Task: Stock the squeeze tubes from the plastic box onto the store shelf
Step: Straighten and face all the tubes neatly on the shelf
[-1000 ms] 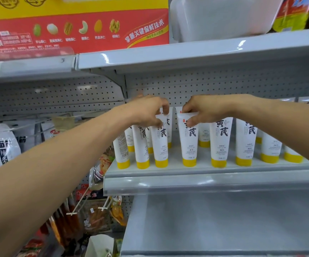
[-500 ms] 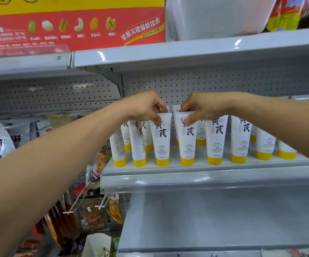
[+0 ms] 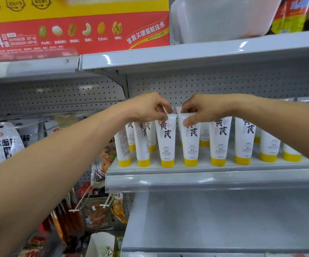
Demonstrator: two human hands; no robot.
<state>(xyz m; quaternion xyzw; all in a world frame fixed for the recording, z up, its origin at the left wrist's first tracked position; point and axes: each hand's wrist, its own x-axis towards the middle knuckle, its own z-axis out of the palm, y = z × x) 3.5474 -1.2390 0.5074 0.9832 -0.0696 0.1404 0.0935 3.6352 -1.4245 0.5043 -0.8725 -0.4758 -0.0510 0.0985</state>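
Left hand (image 3: pixel 146 108) pinches one tube (image 3: pixel 165 140) by its crimped top; the next tube (image 3: pixel 191 143) is pinched likewise by the right hand (image 3: pixel 203 110). Both stand cap-down at the shelf (image 3: pixel 205 179) front, labels outward, probably being squared for shoppers

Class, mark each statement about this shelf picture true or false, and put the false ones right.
1. The left hand pinches the top of a tube. True.
2. The right hand hangs free and touches nothing. False: it pinches the top of the neighbouring tube.
3. The tubes in the row stand on their yellow caps. True.
4. The plastic box sits below the tubes. False: it sits on the upper shelf, above them.
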